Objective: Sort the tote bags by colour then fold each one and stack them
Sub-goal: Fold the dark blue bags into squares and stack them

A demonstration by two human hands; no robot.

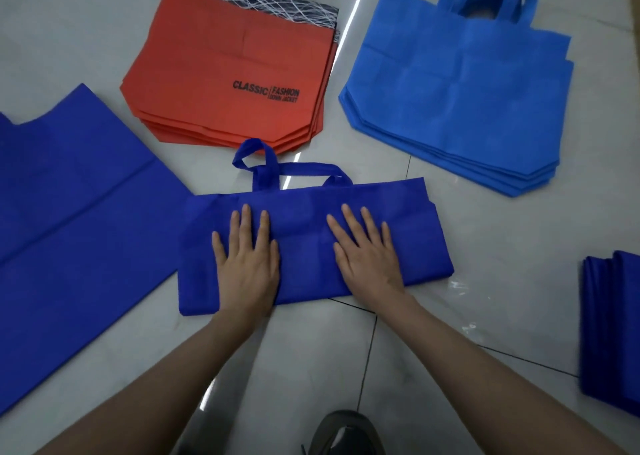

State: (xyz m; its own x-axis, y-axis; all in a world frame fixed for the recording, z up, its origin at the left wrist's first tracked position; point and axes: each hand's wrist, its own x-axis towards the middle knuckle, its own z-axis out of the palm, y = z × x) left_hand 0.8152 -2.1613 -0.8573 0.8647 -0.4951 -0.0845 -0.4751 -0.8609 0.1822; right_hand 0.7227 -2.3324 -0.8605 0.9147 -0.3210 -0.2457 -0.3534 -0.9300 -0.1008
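Fingers straight and slightly spread, left hand (247, 260) and right hand (367, 252) press flat on the half-folded royal-blue non-woven tote bag (304, 247) on the grey tiled floor (467, 233), folding step in hand; next, judged, a second fold, then stacking.

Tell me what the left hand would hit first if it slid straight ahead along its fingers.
Left hand lies flat on the folded dark blue bag; straight ahead it would first reach that bag's twisted handle, then probably the orange stack just beyond.
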